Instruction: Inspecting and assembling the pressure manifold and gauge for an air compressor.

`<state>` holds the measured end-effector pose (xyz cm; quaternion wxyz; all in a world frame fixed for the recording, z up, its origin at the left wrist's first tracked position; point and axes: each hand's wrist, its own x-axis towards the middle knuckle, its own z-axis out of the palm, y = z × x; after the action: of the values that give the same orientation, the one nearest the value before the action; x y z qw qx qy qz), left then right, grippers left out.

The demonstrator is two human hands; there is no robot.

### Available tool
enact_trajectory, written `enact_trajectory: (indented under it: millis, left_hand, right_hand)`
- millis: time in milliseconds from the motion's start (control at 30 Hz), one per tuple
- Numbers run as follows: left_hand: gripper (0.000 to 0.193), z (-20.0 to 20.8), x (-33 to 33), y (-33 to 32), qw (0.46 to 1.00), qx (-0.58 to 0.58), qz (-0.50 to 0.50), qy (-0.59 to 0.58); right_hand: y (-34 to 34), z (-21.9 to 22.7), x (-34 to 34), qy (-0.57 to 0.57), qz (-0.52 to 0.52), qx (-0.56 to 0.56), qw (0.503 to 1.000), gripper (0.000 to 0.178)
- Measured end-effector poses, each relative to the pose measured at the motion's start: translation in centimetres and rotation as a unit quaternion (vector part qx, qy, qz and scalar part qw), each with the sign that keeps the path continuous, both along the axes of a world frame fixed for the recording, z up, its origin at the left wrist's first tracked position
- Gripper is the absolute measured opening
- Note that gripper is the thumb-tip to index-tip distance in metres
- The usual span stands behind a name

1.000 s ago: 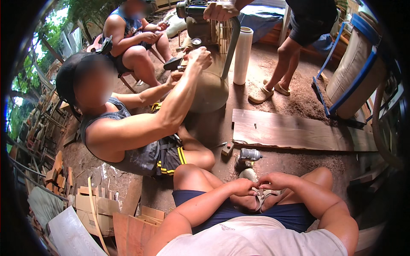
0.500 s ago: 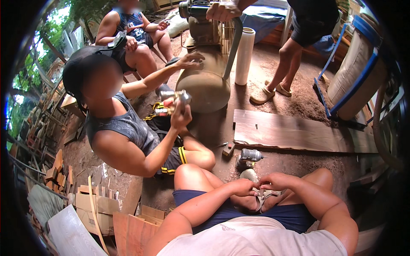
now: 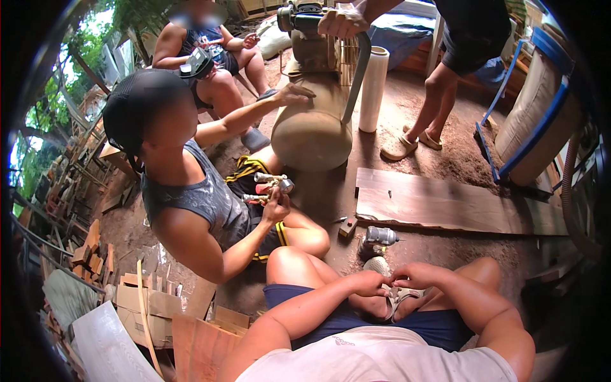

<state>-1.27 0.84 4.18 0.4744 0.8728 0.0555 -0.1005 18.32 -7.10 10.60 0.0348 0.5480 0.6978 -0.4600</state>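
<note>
My left hand (image 3: 370,284) and my right hand (image 3: 412,275) meet above my sandaled feet (image 3: 401,303), between my crossed legs. The fingers of both are curled, their tips close together. Anything pinched between them is too small to make out. Just beyond my hands, a cordless drill (image 3: 380,236) stands on the ground, its bit pointing right. To its left lies a small dark block-like tool (image 3: 347,226).
At left, a co-worker holds a metal valve fitting (image 3: 270,187) and touches a tank (image 3: 312,141). Another person's hand (image 3: 344,23) grips the tank's handle. A wooden board (image 3: 439,202) lies ahead. Cardboard (image 3: 143,312) and wood scraps (image 3: 89,254) sit at left; a blue-framed bag (image 3: 531,108) stands at right.
The co-worker has lowered the valve fitting toward their lap. My view has shifted slightly, so the scene sits lower and farther right. My hands stay together.
</note>
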Motion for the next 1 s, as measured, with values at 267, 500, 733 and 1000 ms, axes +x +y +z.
enact_trajectory:
  millis: [267,500,733,1000]
  left_hand:
    - [0.042,-0.4,0.5,-0.2,1.000,0.006,-0.017,0.023]
    - [0.041,-1.1,0.3,-0.1,1.000,-0.002,-0.014,0.011]
    - [0.041,-1.0,0.3,-0.1,1.000,-0.003,-0.019,0.005]
    - [0.038,-0.7,0.0,-0.3,1.000,-0.003,0.001,-0.005]
  right_hand:
    - [-0.2,-0.5,0.5,0.012,0.000,-0.002,1.000,0.024]
    - [0.2,0.3,0.2,0.009,0.005,-0.002,1.000,0.025]
    - [0.1,0.2,0.1,0.012,-0.001,-0.008,1.000,0.025]
    - [0.1,0.1,0.0,0.018,0.007,-0.006,1.000,0.025]
